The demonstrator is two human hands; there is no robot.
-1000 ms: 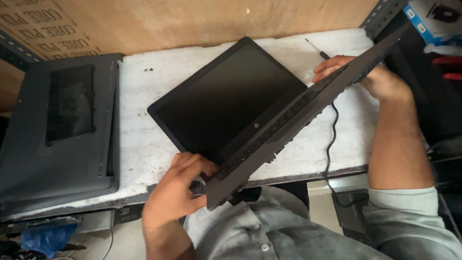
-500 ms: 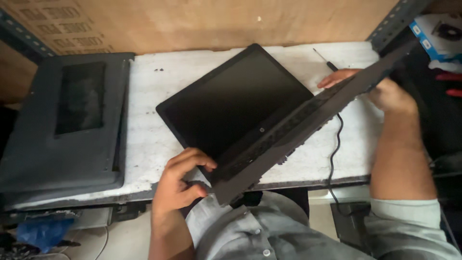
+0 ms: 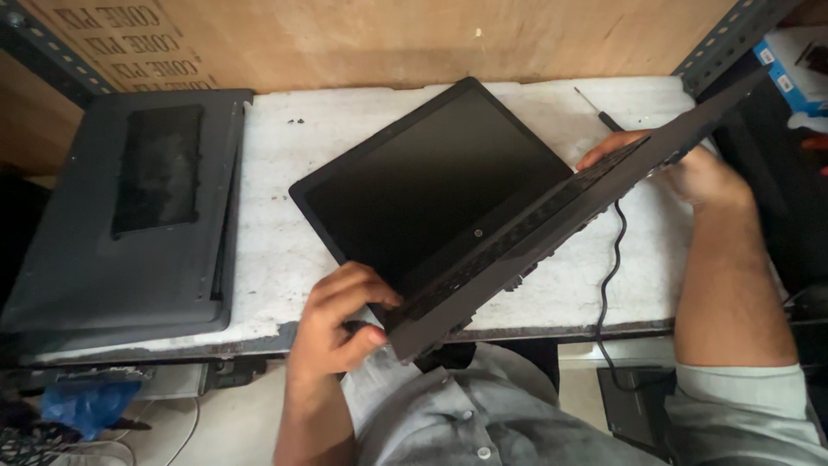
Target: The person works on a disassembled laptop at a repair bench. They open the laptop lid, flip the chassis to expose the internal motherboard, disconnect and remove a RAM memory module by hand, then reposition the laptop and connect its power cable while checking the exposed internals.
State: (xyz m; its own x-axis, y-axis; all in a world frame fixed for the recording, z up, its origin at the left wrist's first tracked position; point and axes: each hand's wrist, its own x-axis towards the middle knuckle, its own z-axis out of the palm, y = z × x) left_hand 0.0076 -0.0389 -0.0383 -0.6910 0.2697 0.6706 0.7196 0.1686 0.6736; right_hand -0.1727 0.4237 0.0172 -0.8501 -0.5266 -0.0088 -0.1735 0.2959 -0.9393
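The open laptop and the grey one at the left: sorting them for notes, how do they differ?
The open laptop is black, hinged wide and gripped by the left hand and right hand. The grey laptop lies shut, untouched, underside up. Both rest on the white table.

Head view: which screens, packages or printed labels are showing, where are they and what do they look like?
Laptop screen: centre of the table, dark, unlit, black bezel.
Printed board: back wall, upper left, brown with dark lettering.
Blue box: top right, blue and white, partly hidden.
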